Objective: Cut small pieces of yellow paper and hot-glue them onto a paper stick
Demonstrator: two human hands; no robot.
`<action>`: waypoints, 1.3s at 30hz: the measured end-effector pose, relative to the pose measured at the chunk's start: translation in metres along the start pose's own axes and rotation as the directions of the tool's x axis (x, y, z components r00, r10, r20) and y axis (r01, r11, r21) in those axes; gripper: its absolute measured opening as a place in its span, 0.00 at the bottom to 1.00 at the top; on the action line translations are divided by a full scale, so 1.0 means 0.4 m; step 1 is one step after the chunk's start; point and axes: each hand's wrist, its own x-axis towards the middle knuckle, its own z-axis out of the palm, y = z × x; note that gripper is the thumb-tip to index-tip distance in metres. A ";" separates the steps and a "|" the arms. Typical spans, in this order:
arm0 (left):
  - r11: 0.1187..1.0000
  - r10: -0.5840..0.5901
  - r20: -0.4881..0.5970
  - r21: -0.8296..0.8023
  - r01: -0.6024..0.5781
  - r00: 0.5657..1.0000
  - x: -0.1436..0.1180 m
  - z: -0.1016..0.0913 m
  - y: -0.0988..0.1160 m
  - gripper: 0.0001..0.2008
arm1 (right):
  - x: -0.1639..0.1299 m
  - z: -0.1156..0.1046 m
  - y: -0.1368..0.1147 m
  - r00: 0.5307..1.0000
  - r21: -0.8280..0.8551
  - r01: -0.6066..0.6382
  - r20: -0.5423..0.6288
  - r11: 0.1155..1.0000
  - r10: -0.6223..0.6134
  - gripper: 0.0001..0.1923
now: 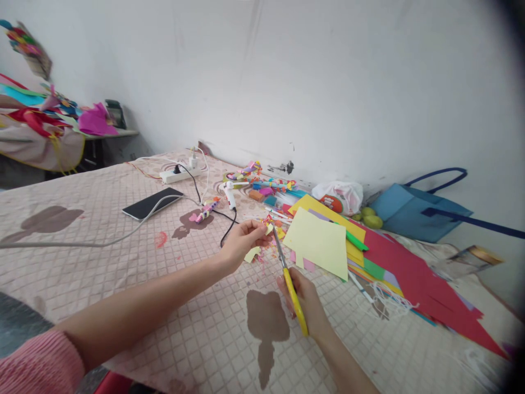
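Observation:
My left hand point(245, 241) pinches a small piece of pale yellow paper point(269, 229) between thumb and fingers. In my right hand point(308, 298) is a pair of scissors point(289, 276) with yellow handles, its blades pointing up toward that small piece. Whether the blades touch the paper is too small to tell. Another pale yellow scrap point(251, 254) lies on the cloth just below my left hand. To the right of the blades rests a larger pale yellow sheet point(315, 243) with a notched lower edge, on top of other coloured paper.
A white glue gun point(229, 194), a decorated paper craft point(205, 210), a phone point(152, 203) and a power strip point(179, 174) lie left and behind. Red paper point(422, 279), white string point(391, 298) and a blue bag point(418, 210) are at right. Cables cross the table's left side.

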 end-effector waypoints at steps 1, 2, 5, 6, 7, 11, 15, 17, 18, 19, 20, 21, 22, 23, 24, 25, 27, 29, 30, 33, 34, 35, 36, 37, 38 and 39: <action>1.000 0.001 -0.001 0.001 -0.001 1.000 0.000 0.000 0.000 0.11 | 0.000 0.000 0.000 1.000 -0.005 0.001 0.000 1.000 -0.001 0.15; 1.000 0.001 -0.003 0.003 -0.001 1.000 0.000 -0.001 0.001 0.11 | 0.000 -0.001 0.000 1.000 -0.008 0.001 0.001 1.000 -0.001 0.15; 1.000 -0.003 -0.010 0.013 0.004 1.000 0.001 -0.002 0.002 0.11 | 0.001 -0.002 0.001 1.000 0.009 -0.011 0.008 1.000 0.011 0.16; 1.000 -0.006 -0.010 0.015 0.006 1.000 0.002 -0.003 0.003 0.11 | 0.001 -0.001 0.002 1.000 0.027 -0.018 0.010 0.999 0.018 0.16; 1.000 -0.007 -0.009 0.018 0.007 1.000 0.002 -0.004 0.004 0.12 | 0.001 -0.001 0.004 1.000 0.057 -0.028 0.013 0.998 0.027 0.17; 0.999 -0.006 -0.009 0.043 0.007 1.000 0.005 -0.006 0.009 0.13 | 0.006 0.003 0.008 0.995 0.250 -0.101 0.041 0.963 0.093 0.20; 0.986 -0.060 0.077 0.160 0.047 0.995 0.001 -0.006 0.005 0.14 | 0.015 -0.004 0.001 0.990 0.414 -0.132 0.015 0.900 0.138 0.22; 0.954 -0.106 0.142 0.295 0.060 0.984 -0.007 -0.003 -0.004 0.14 | 0.018 -0.011 -0.005 0.994 0.481 -0.091 -0.011 0.872 0.110 0.21; 0.930 -0.120 0.174 0.363 0.050 0.977 -0.012 -0.001 -0.011 0.14 | 0.020 -0.014 -0.008 0.995 0.502 -0.065 -0.031 0.862 0.093 0.20; 0.906 -0.126 0.208 0.423 0.027 0.970 -0.018 0.001 -0.018 0.14 | 0.020 -0.016 -0.010 0.995 0.519 -0.042 -0.058 0.854 0.084 0.19; 0.882 -0.123 0.244 0.471 -0.006 0.962 -0.024 0.003 -0.024 0.14 | 0.021 -0.018 -0.011 0.993 0.535 -0.023 -0.085 0.845 0.081 0.18; 0.861 -0.114 0.277 0.507 -0.044 0.954 -0.030 0.005 -0.031 0.13 | 0.021 -0.019 -0.010 0.991 0.552 -0.009 -0.106 0.834 0.081 0.17; 0.841 -0.104 0.305 0.535 -0.080 0.947 -0.036 0.007 -0.036 0.13 | 0.021 -0.019 -0.010 0.990 0.570 0.001 -0.118 0.822 0.081 0.16; 0.824 -0.098 0.328 0.556 -0.108 0.940 -0.040 0.009 -0.041 0.12 | 0.020 -0.018 -0.008 0.990 0.587 0.005 -0.118 0.810 0.079 0.16; 0.812 -0.100 0.344 0.571 -0.124 0.933 -0.043 0.010 -0.044 0.12 | 0.020 -0.017 -0.007 0.991 0.601 0.005 -0.109 0.799 0.076 0.15; 0.807 -0.107 0.354 0.577 -0.127 0.929 -0.045 0.011 -0.046 0.12 | 0.020 -0.016 -0.006 0.992 0.614 0.001 -0.098 0.790 0.075 0.14; 0.821 -0.128 0.363 0.560 -0.106 0.923 -0.044 0.011 -0.045 0.12 | 0.021 -0.014 -0.003 0.994 0.641 -0.017 -0.072 0.768 0.083 0.13; 0.848 -0.128 0.390 0.520 -0.103 0.912 -0.039 0.010 -0.040 0.13 | 0.024 -0.013 -0.001 0.995 0.688 -0.040 -0.038 0.725 0.091 0.13; 0.854 -0.114 0.415 0.505 -0.125 0.903 -0.037 0.009 -0.036 0.12 | 0.026 -0.013 0.000 0.996 0.720 -0.050 -0.017 0.692 0.089 0.13; 0.827 -0.062 0.522 0.504 -0.249 0.850 -0.034 0.006 -0.023 0.11 | 0.032 -0.012 0.004 0.996 0.814 -0.086 0.058 0.575 0.067 0.14; 0.816 -0.053 0.551 0.505 -0.282 0.833 -0.034 0.005 -0.020 0.10 | 0.032 -0.012 0.005 0.994 0.832 -0.105 0.090 0.545 0.055 0.14; 0.811 -0.051 0.569 0.503 -0.298 0.821 -0.035 0.004 -0.019 0.10 | 0.032 -0.011 0.006 0.992 0.839 -0.127 0.122 0.529 0.044 0.13; 0.816 -0.053 0.576 0.496 -0.297 0.816 -0.035 0.004 -0.019 0.09 | 0.032 -0.010 0.007 0.988 0.838 -0.145 0.149 0.527 0.034 0.13; 0.830 -0.059 0.572 0.484 -0.278 0.818 -0.035 0.003 -0.020 0.09 | 0.031 -0.008 0.007 0.986 0.829 -0.151 0.162 0.538 0.028 0.12; 0.847 -0.071 0.558 0.472 -0.245 0.827 -0.034 0.003 -0.022 0.09 | 0.029 -0.007 0.007 0.988 0.818 -0.143 0.154 0.557 0.028 0.12; 0.865 -0.090 0.534 0.460 -0.199 0.841 -0.032 0.002 -0.025 0.10 | 0.028 -0.006 0.006 0.991 0.803 -0.123 0.126 0.584 0.035 0.12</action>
